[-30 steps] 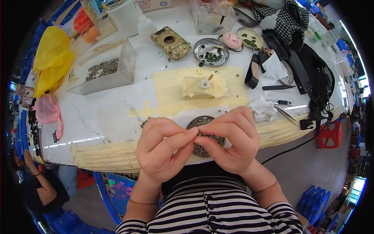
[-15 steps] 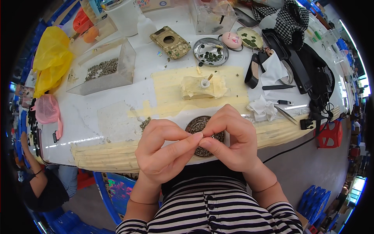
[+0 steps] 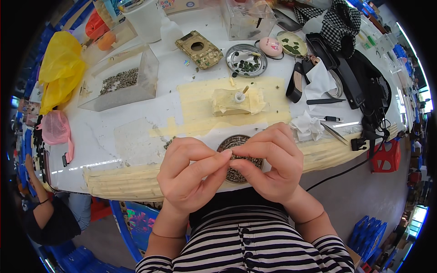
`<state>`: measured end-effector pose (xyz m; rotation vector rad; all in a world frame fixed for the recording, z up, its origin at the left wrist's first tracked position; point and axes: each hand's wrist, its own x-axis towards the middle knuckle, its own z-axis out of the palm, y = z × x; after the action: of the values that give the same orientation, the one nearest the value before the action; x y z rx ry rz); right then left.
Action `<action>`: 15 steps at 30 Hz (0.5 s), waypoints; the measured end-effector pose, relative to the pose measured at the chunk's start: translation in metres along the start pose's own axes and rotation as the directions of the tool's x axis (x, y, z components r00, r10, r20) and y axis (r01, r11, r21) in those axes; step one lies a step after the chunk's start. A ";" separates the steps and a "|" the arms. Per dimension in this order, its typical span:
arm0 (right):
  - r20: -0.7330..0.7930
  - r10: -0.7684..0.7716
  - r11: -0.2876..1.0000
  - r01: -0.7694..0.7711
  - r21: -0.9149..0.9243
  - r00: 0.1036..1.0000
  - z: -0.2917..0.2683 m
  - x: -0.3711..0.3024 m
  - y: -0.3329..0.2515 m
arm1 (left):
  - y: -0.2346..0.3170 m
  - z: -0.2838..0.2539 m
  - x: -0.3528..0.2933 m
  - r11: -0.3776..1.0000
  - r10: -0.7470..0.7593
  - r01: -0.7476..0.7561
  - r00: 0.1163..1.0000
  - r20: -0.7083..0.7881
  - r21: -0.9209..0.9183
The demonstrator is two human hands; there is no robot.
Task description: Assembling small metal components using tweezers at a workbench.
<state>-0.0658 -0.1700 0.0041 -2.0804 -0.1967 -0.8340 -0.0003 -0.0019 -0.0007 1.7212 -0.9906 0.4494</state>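
My left hand (image 3: 189, 175) and my right hand (image 3: 275, 164) meet fingertip to fingertip at the near edge of the table. Both are pinched closed; whatever lies between the fingertips is too small and hidden to make out. Just beneath them stands a round dish (image 3: 234, 136) full of small grey-brown parts (image 3: 237, 177), partly covered by the fingers. Beyond the dish, a block wrapped in cream masking tape (image 3: 221, 107) carries a small white pot (image 3: 239, 97) with a stick in it. A few loose grey bits (image 3: 169, 143) lie beside my left hand.
A clear bin (image 3: 148, 93) of small parts stands at left, near a pink mesh strainer (image 3: 54, 128). A camouflaged model tank hull (image 3: 207, 57) and a metal dish (image 3: 228, 61) of green pieces lie farther back. Tweezers (image 3: 334, 133), crumpled tissue (image 3: 306, 127) and a knife (image 3: 332, 119) lie right.
My fingertips have shifted slightly left and upward, still pressed together. My right fingers have turned a little, with the index finger straighter. The things on the table have stayed put.
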 end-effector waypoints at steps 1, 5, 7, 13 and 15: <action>0.023 0.017 1.000 -0.018 0.024 1.000 -0.001 0.001 0.001 | 0.000 0.000 0.000 1.000 0.005 -0.005 1.000 0.003 -0.007; 0.117 0.121 0.973 -0.141 0.185 0.986 -0.001 0.002 0.001 | 0.001 0.000 0.001 1.000 0.026 -0.026 0.999 0.025 -0.014; 0.117 0.152 0.957 -0.176 0.232 0.981 -0.001 0.002 0.001 | -0.001 0.000 0.000 0.999 0.028 -0.028 0.999 0.021 -0.022; -0.009 -0.020 1.000 0.020 -0.013 1.000 0.000 0.001 0.000 | 0.000 0.001 0.002 1.000 0.009 -0.010 1.000 0.003 0.016; -0.045 -0.096 0.992 0.092 -0.091 0.994 0.001 0.000 -0.003 | 0.000 0.001 0.002 1.000 0.006 -0.006 1.000 -0.006 0.027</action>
<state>-0.0664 -0.1673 0.0050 -2.1441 -0.2363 -0.9658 0.0009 -0.0037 0.0002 1.7400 -0.9895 0.4738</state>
